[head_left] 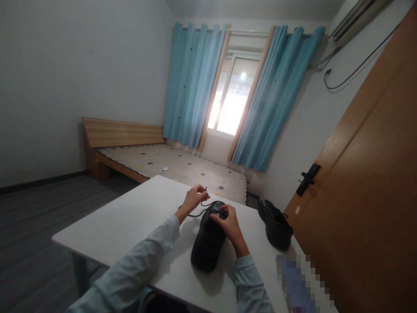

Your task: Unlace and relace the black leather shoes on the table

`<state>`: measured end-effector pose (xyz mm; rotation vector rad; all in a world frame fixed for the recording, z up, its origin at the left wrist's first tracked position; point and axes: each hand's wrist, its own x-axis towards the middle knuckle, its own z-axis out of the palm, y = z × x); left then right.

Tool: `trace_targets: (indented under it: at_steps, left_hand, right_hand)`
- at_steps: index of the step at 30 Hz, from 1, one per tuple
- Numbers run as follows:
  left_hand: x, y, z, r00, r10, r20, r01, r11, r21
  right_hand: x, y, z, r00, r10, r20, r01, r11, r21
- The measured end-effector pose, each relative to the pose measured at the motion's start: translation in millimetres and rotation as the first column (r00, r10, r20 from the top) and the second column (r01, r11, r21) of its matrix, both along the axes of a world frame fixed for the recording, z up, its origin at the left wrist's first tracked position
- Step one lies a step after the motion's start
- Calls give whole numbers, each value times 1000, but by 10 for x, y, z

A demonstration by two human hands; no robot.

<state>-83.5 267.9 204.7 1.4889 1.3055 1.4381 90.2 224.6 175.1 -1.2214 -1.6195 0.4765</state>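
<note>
A black shoe (207, 248) rests on the white table with its heel toward me. My left hand (194, 199) is raised just left of the shoe's far end, its fingers pinched on a black shoelace (195, 215) that loops down to the shoe. Over the shoe's upper lies my right hand (228, 219), thumb and fingers closed at the lacing. What exactly sits between the right fingertips is hidden. The other black shoe (276, 226), with laces on it, stands on the table to the right.
The white table (107, 230) spans the space before me. Beyond it stands a bed (182, 158) with a small white remote-like object (164, 170) on it. A wooden door (365, 174) with a black handle rises at the right, near the table edge. A blurred patch covers the lower right.
</note>
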Motion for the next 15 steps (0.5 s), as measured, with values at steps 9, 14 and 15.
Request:
trace_targets:
  at_steps: [9,14,15]
  left_hand:
    - [50,-121,-301,975,-16,-222,43,992,118]
    - [42,-159,-308,973,-55,-225,91,984,153]
    - [41,-160,-306,974,-63,-220,100,982,161]
  right_hand:
    - [-24,-7,8,998,53,-35,-52,998,17]
    - [-61,13,0,998,21,-67,-23,999,-25]
    - [-65,15,0,998,17,-62,-19,999,-29]
